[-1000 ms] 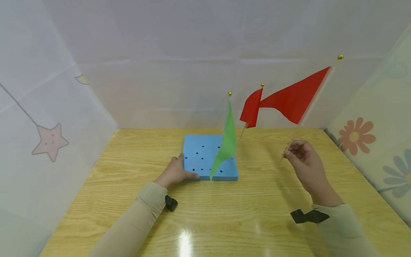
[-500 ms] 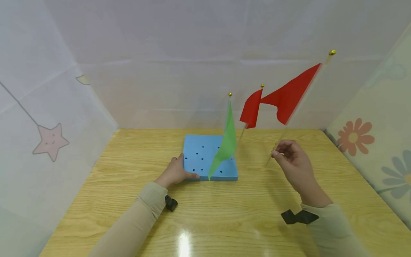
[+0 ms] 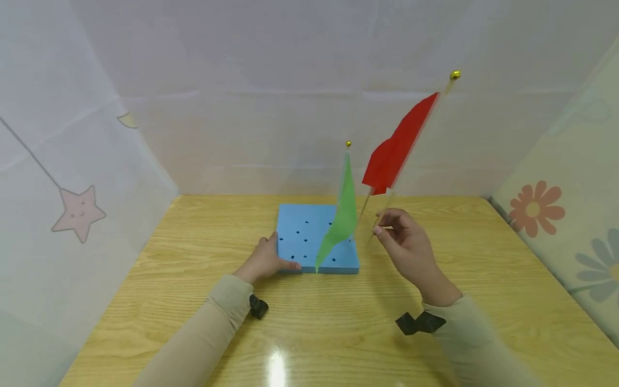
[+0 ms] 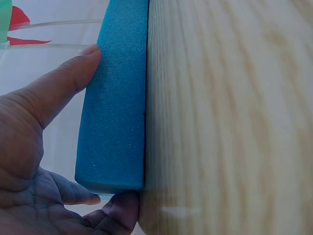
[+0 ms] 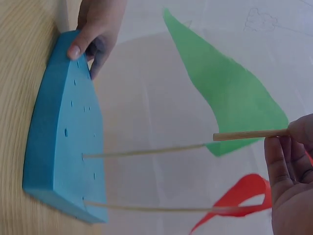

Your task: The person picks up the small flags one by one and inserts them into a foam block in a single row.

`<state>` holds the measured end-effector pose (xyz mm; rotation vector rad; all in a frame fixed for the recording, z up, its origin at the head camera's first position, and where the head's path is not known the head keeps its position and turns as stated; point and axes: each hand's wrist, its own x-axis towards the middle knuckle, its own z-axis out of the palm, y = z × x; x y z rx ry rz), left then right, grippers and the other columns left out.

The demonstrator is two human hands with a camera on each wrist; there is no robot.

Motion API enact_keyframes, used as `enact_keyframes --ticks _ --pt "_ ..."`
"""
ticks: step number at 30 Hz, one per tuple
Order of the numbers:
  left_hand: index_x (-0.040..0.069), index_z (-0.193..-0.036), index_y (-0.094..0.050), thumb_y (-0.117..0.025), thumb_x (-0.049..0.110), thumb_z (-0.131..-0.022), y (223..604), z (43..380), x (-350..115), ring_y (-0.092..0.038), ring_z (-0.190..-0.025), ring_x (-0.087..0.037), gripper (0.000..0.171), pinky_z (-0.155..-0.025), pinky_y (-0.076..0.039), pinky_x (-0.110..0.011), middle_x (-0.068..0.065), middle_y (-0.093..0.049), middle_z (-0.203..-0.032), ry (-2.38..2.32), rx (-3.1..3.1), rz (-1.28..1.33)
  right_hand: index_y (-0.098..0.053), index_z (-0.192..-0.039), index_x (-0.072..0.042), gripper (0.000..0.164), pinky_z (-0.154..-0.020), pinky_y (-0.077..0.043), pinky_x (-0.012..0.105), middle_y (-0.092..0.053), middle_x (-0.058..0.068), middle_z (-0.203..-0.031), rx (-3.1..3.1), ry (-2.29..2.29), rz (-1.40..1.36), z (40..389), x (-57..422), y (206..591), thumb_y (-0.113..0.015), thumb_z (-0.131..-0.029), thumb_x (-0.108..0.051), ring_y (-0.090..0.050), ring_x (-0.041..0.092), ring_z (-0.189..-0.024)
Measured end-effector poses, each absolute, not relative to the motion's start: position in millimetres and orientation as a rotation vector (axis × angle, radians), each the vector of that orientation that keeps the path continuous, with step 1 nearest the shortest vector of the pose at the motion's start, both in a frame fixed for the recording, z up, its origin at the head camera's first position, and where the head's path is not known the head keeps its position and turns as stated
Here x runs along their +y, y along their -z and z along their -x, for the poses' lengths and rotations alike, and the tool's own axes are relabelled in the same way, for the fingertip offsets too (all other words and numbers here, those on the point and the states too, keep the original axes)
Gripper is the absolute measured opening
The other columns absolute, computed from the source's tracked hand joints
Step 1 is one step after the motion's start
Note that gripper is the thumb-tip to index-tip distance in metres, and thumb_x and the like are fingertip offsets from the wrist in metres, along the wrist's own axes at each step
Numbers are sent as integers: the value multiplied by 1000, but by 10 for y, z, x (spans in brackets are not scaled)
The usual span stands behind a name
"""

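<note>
A blue foam board (image 3: 290,215) dotted with small holes lies flat on the table. My left hand (image 3: 263,260) holds its near left corner, thumb along the front edge and fingers at the left side. Between thumb and fingers, my right hand (image 3: 406,250) pinches the stick of a red flag (image 3: 418,123) topped by a gold ball. In the right wrist view the bare lower end of that stick (image 5: 244,134) points toward the board, apart from it. A green flag (image 3: 344,215) and another red flag (image 5: 239,196) stand in the board's right side.
The wooden table (image 3: 203,231) meets a pale cloth backdrop (image 3: 242,134) behind and on both sides. A printed star (image 3: 79,212) shows on the left cloth, and flowers (image 3: 534,209) on the right one.
My right hand has moved left with its red flag, closer to the board. That flag now overlaps the standing red one in the head view. The left hand and board stay put.
</note>
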<state>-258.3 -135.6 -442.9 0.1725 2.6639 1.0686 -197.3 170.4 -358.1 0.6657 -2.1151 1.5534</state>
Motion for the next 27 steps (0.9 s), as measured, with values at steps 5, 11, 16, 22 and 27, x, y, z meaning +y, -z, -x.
enact_keyframes --ticks 5,11,16,22,27 --pt "-7 -162 -11 -91 42 -80 4436 2586 -1345 -42 -137 -46 125 -109 -41 -55 -39 -29 -154 -1072 2661 -167 -55 -111 17 20 -81 -51 14 -62 10 -106 -2123 -1559 -744 2029 1543 3586 -61 -93 20 -60 5 -95" --pt "-6 -163 -10 -91 43 -80 4451 2593 -1322 -41 -139 -46 126 -109 -41 -55 -39 -28 -155 -1083 2656 -179 -57 -113 15 20 -82 -53 16 -62 25 -105 -2144 -1589 -840 2075 1372 3600 -59 -94 19 -60 7 -96" --pt "-8 -162 -11 -91 45 -79 4456 2602 -1325 -45 -136 -46 126 -107 -42 -55 -39 -31 -153 -1055 2682 -193 -58 -112 13 18 -81 -54 19 -63 22 -103 -2169 -1622 -863 2140 1219 3624 -60 -94 16 -62 17 -95" --pt "-8 -162 -11 -91 46 -79 4493 2630 -1345 -46 -134 -45 127 -107 -43 -53 -38 -33 -151 -1049 2691 -174 -64 -107 8 12 -83 -57 26 -66 16 -101 -2262 -1588 -794 2246 1005 3683 -64 -95 9 -64 30 -94" --pt "-8 -162 -12 -90 45 -80 4477 2615 -1348 -43 -137 -46 126 -109 -41 -54 -38 -31 -153 -1069 2679 -171 -65 -105 5 9 -85 -59 40 -66 14 -101 -2314 -1457 -827 2378 874 3791 -65 -96 6 -65 30 -95"
